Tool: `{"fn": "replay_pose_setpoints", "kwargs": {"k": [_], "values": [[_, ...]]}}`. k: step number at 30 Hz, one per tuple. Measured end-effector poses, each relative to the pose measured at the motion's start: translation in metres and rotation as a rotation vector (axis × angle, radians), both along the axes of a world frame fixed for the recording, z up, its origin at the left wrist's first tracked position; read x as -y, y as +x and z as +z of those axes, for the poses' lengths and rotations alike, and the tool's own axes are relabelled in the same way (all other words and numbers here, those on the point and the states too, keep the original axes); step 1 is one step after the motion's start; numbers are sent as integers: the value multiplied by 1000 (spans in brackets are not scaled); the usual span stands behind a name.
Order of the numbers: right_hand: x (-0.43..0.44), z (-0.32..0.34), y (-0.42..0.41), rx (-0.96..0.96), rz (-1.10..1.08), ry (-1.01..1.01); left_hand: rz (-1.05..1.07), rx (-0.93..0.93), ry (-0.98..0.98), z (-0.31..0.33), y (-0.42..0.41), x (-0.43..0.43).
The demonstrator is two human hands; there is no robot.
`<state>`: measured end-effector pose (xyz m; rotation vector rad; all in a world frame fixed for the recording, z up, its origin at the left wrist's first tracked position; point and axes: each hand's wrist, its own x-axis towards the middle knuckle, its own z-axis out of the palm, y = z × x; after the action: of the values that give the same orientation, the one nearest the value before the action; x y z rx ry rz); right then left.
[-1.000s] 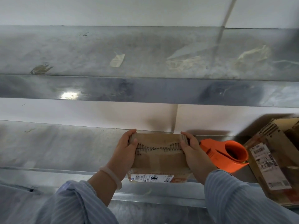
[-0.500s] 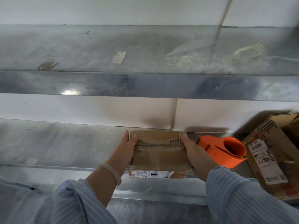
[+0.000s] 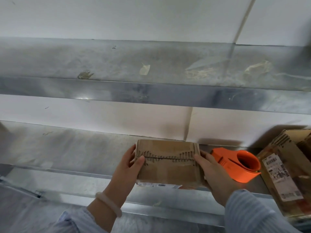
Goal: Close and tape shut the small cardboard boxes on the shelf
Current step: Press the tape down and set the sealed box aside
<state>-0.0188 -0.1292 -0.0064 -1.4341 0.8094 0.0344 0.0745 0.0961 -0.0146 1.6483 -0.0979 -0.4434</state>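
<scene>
Partly hidden — box ends under left hand, right hand.

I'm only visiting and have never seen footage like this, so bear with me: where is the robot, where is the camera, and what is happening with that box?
There is no machine here: a person works with bare hands. The current picture comes from a camera worn on the person's head, looking forward and down, so two sleeved arms reach in from below. The left hand and right hand each hold one end of a small box, thumbs on top near the seam where its flaps meet. The box sits at the front of a metal shelf. Just right of it, beyond the right hand, lies an orange tape dispenser, and further right are more boxes with printed labels. A second shelf runs above. Whether tape already covers the seam is hard to tell.
</scene>
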Motion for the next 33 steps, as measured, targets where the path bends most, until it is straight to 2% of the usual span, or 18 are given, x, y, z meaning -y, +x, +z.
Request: {"fn": "replay_pose_setpoints", "kwargs": {"k": [6,12,16,18,23,33], "values": [[-18,19,7,132,117,-44,48,248,104,11,-7,-13],[-38,26,37,253,373,-220,271,306,213,20,-10,-42],[-62,34,60,328,518,-174,406,330,230,25,-15,-69],[-72,36,71,338,537,-128,384,367,246,24,-16,-90],[-109,39,92,327,601,-101,179,469,385,31,-16,-145],[-241,49,122,330,657,-134,330,581,350,29,3,-276]]}}
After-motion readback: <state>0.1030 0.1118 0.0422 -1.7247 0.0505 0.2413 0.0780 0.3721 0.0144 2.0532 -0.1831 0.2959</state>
